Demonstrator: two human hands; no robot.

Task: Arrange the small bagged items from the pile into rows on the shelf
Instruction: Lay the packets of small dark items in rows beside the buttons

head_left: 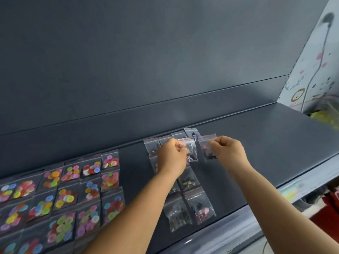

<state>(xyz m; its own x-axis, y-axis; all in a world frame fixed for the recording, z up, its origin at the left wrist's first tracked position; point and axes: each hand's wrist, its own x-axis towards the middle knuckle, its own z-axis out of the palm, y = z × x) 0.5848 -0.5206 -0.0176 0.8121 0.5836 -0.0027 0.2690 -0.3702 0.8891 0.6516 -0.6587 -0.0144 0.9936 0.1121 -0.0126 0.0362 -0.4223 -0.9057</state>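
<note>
On the dark grey shelf (266,143) my left hand (171,155) pinches a small clear zip bag with dark pieces (189,149) by its left edge. My right hand (229,151) pinches a second small clear bag (206,147) holding red and dark bits. Both bags hang just above the shelf near its back wall. Below and around them lie rows of clear bags with dark contents (189,204), partly hidden by my left forearm. Further left lie rows of bags with colourful buttons (73,189).
The shelf's back wall (146,70) rises right behind the bags. Bare shelf surface stretches to the right of my right hand. A patterned white panel (315,70) closes the right end, with yellow-green goods (324,118) beside it. Red items (328,208) sit below the shelf edge.
</note>
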